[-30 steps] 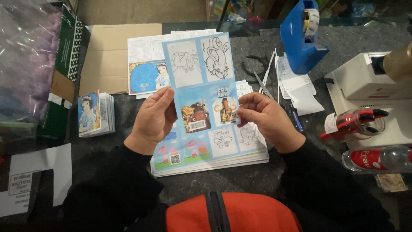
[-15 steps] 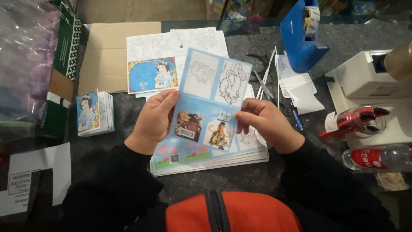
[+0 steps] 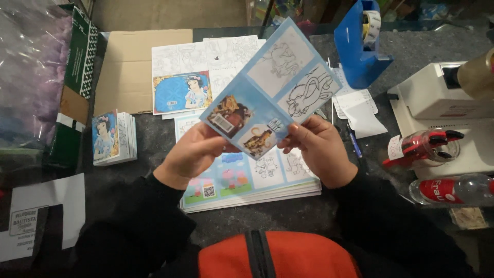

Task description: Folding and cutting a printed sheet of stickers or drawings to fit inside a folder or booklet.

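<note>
Both my hands hold a light-blue printed sheet (image 3: 272,87) with cartoon pictures and line drawings, tilted up to the right above the table. My left hand (image 3: 193,154) pinches its lower left edge. My right hand (image 3: 319,146) grips its lower right edge. Under my hands lies a stack of similar sheets (image 3: 247,180) on the dark table. Further back lies another sheet with a blue cartoon picture (image 3: 181,91) among line-drawing pages.
A small stack of picture cards (image 3: 113,138) lies at left beside a flat cardboard piece (image 3: 128,67). A blue tape dispenser (image 3: 360,44) stands at back right. A white machine (image 3: 442,98), a red-tipped tool (image 3: 422,146) and a plastic bottle (image 3: 453,190) are at right.
The sheet in my hands has rotated clockwise and risen, now tilted up to the right. Both hands turned with it and stayed over the stack.
</note>
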